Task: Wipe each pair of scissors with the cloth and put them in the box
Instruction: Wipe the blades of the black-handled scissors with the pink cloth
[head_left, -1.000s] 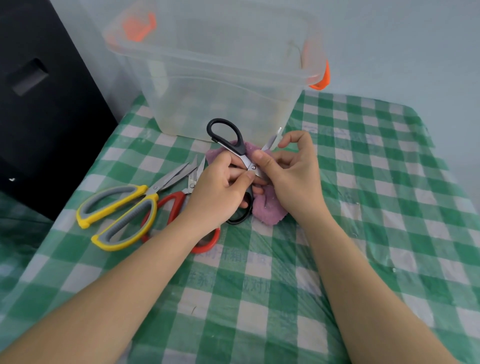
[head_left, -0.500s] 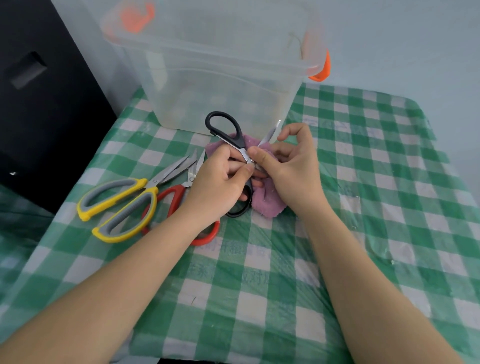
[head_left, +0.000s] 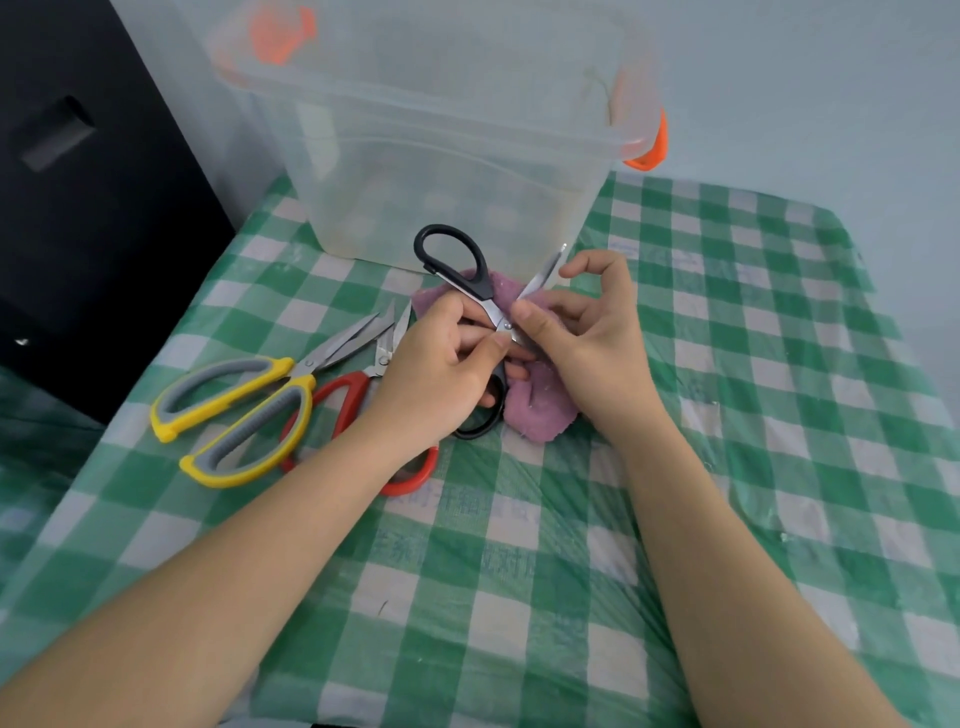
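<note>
The black-handled scissors (head_left: 457, 265) are spread open above the pink cloth (head_left: 540, 410), one black loop raised toward the box and one blade pointing up to the right. My left hand (head_left: 441, 364) grips them around the lower handle and pivot. My right hand (head_left: 587, 338) pinches the blade close to the pivot with thumb and fingers. The clear plastic box (head_left: 441, 150) with orange latches stands just behind. Yellow-and-grey scissors (head_left: 234, 410) and red-handled scissors (head_left: 348, 400) lie on the cloth-covered table to the left, partly under my left forearm.
A green-and-white checked tablecloth (head_left: 727, 415) covers the table. A black cabinet (head_left: 78, 208) stands at the left edge. A pale wall is behind the box.
Both hands keep hold of the black scissors over the pink cloth; my right thumb has shifted slightly along the blade near the pivot. The other scissors have not moved.
</note>
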